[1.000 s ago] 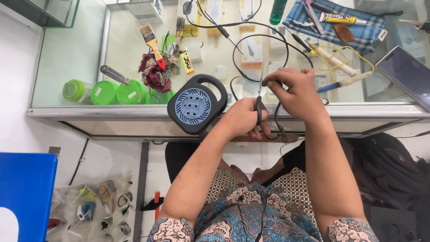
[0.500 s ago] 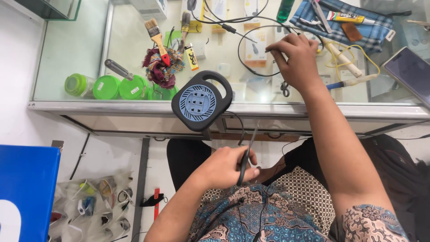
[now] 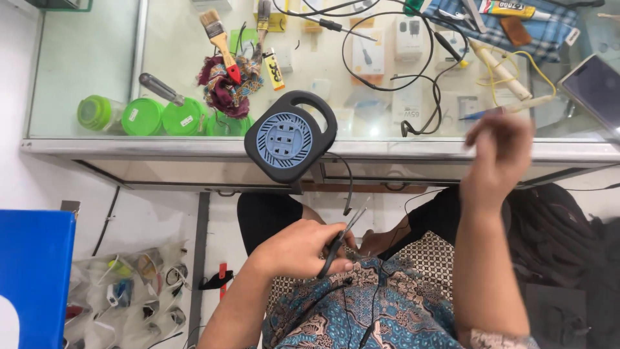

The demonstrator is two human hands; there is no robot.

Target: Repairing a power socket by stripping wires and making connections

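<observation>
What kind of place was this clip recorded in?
Probably a small phone or electronics repair counter: a glass display counter with boxed chargers inside, a cable reel, and a soldering iron on top.

White charger boxes [image 3: 408, 37] under glass (dark phone screen [image 3: 595, 87] rightward).

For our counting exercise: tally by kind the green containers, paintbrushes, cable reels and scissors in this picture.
Green containers: 3
Paintbrushes: 2
Cable reels: 1
Scissors, in the left hand: 1
Total: 7
</observation>
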